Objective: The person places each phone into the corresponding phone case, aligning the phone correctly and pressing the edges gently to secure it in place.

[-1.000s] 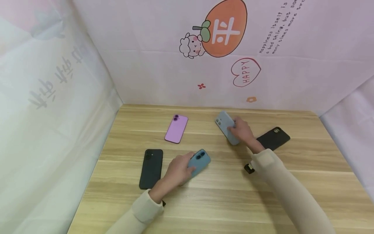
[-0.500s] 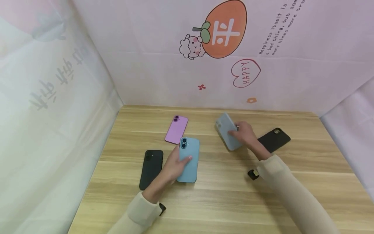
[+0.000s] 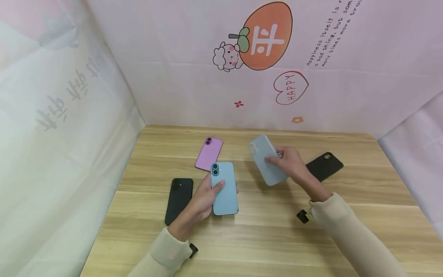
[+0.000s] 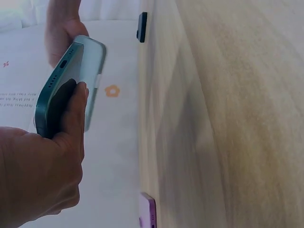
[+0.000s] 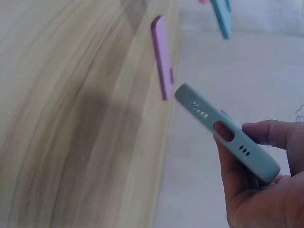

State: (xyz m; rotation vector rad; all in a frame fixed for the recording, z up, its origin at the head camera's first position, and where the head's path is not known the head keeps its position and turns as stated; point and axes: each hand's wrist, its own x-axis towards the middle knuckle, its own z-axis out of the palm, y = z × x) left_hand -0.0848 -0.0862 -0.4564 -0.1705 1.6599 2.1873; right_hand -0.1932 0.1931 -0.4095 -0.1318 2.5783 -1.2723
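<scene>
My left hand grips a teal-blue phone lifted above the wooden table, back and twin camera lenses facing up. In the left wrist view the teal phone shows edge-on, with my thumb across its edge. My right hand holds a pale grey-blue phone case raised off the table to the right of the phone. In the right wrist view the case is seen from its bottom edge, with port cut-outs, between thumb and fingers.
A purple phone lies flat behind the teal one. A black phone lies left of my left hand, and a black case lies behind my right hand. Pink printed sheets wall the table at the back and sides.
My left hand lifted the teal phone off the table and turned it upright towards me. My right hand raised the grey-blue case and brought it slightly left and nearer.
</scene>
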